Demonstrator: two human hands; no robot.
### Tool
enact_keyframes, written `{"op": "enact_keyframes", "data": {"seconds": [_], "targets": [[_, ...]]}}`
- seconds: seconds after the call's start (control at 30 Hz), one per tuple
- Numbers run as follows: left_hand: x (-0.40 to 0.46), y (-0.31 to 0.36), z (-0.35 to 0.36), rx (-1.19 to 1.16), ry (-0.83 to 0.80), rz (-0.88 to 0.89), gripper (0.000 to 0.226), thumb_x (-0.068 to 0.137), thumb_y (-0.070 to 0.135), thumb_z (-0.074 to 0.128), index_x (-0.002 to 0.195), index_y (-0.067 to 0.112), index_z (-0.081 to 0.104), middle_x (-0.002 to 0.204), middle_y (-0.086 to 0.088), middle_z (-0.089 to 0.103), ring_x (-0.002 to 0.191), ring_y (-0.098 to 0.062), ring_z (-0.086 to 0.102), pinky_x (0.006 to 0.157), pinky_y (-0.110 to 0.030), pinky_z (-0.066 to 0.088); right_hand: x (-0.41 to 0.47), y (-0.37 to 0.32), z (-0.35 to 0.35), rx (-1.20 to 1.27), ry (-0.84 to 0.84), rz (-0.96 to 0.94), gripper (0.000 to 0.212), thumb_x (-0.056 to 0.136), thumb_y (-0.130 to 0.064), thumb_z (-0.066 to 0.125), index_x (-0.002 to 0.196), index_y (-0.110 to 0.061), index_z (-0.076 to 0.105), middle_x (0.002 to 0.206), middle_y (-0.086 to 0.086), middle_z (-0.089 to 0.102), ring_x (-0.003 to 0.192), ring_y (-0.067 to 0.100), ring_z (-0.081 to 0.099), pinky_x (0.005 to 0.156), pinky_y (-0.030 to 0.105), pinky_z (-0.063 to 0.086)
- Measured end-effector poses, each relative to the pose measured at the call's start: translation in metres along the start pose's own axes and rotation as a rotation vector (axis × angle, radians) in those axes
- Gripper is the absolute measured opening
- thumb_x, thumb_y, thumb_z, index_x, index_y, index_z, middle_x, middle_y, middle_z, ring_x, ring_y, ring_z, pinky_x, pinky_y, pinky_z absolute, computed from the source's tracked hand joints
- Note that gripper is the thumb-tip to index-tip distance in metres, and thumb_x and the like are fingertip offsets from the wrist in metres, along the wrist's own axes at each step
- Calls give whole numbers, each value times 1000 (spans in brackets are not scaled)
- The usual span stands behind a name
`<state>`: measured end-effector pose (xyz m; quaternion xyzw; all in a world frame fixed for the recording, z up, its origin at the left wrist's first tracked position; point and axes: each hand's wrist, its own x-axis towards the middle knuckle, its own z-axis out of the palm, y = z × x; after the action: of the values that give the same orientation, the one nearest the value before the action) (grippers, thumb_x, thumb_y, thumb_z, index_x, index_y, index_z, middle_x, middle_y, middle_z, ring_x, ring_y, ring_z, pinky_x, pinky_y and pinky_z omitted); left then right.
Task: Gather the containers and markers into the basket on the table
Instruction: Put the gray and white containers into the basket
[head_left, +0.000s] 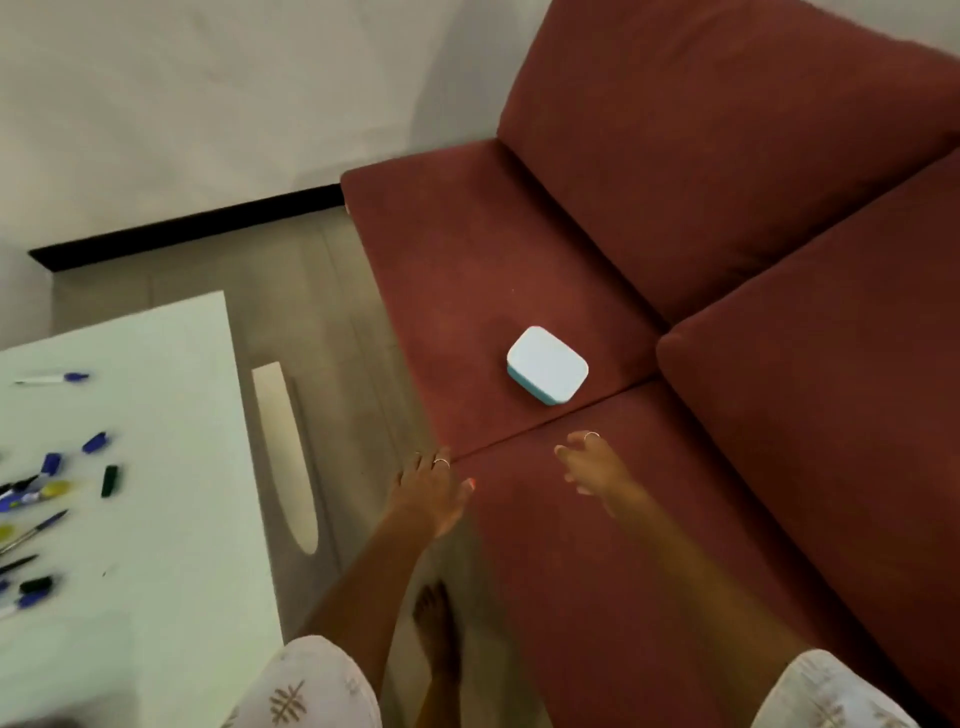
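Head view: both my left hand (434, 486) and right hand (592, 467) spread, empty, white-lidded blue plastic container (546, 365) at 12 o'clock on red fabric sofa (675, 218); loose markers (47, 488) ungathered on white table (171, 467) at 9 o'clock; basket unseen.

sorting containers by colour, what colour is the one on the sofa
White lid over a blue base, seen in the head view.

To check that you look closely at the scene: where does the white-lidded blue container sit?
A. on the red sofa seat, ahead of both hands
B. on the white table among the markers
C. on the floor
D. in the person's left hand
A: the container rests on the sofa seat cushion, beyond the left hand and right hand, neither touching it.
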<state>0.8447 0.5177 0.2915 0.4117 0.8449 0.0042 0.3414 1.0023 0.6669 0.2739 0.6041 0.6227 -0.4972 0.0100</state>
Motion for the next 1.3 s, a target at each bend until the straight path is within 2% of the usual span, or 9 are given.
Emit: {"op": "enact_keyframes", "data": {"seconds": [0.2, 0.3, 0.47, 0.6, 0.7, 0.87, 1.03, 1.2, 1.3], "targets": [[87, -9, -30, 4, -5, -18, 62, 96, 46, 37, 144, 8, 29, 154, -7, 29, 144, -24, 22, 116, -44, 22, 87, -33, 7, 300, 118, 169, 32, 88, -26, 52, 116, -10, 54, 90, 5, 57, 84, 22, 57, 79, 39, 54], [112, -12, -37, -21, -28, -17, 62, 97, 44, 37, 145, 6, 28, 155, -9, 27, 145, -25, 20, 117, -43, 21, 116, -36, 12, 404, 143, 271, 37, 87, -23, 49, 121, -8, 50, 100, 6, 55, 86, 21, 54, 78, 38, 52], [139, -25, -33, -22, -56, -12, 60, 97, 42, 39, 144, 5, 30, 154, -9, 28, 144, -25, 23, 115, -40, 22, 152, -38, 23, 635, 202, 398, 42, 89, -17, 45, 130, -7, 41, 127, 11, 51, 110, 28, 55, 76, 38, 50], [144, -56, -27, -58, -96, -49, 60, 95, 42, 43, 144, 9, 31, 153, -7, 31, 143, -24, 24, 114, -40, 25, 161, -43, 29, 758, 306, 454, 44, 88, -1, 47, 130, -1, 35, 135, 16, 45, 115, 31, 54, 78, 38, 54], [140, -82, -26, -96, -94, -102, 63, 94, 43, 44, 146, 12, 27, 154, -8, 30, 143, -25, 24, 115, -42, 26, 161, -47, 32, 830, 375, 435, 44, 86, 8, 44, 128, 2, 34, 134, 18, 45, 111, 31, 55, 78, 36, 56], [122, -101, -26, -143, -42, -189, 64, 95, 44, 44, 147, 12, 27, 153, -8, 31, 142, -25, 27, 113, -43, 26, 149, -49, 35, 846, 442, 331, 27, 88, 9, 39, 110, -6, 38, 123, 17, 49, 79, 23, 63, 46, 18, 55], [88, -101, -12, -257, -9, -274, 64, 93, 45, 47, 146, 14, 28, 152, -8, 33, 141, -26, 31, 113, -45, 31, 121, -50, 35, 686, 409, 211, 14, 93, 3, 37, 97, -9, 32, 106, 10, 48, 63, 15, 61, 50, 20, 56], [47, -106, 3, -264, 9, -288, 64, 92, 44, 48, 145, 12, 30, 152, -8, 34, 140, -26, 32, 113, -46, 31, 94, -60, 47, 800, 232, 169, 22, 92, 7, 39, 82, -11, 33, 88, 4, 46, 67, 15, 57, 48, 20, 55], [25, -116, 5, -308, 91, -318, 62, 93, 40, 49, 145, 11, 31, 152, -8, 33, 141, -25, 29, 115, -44, 29, 83, -79, 67, 701, 107, 75, 28, 92, 6, 41, 74, -13, 31, 101, 13, 48, 87, 27, 61, 49, 21, 57]]}}
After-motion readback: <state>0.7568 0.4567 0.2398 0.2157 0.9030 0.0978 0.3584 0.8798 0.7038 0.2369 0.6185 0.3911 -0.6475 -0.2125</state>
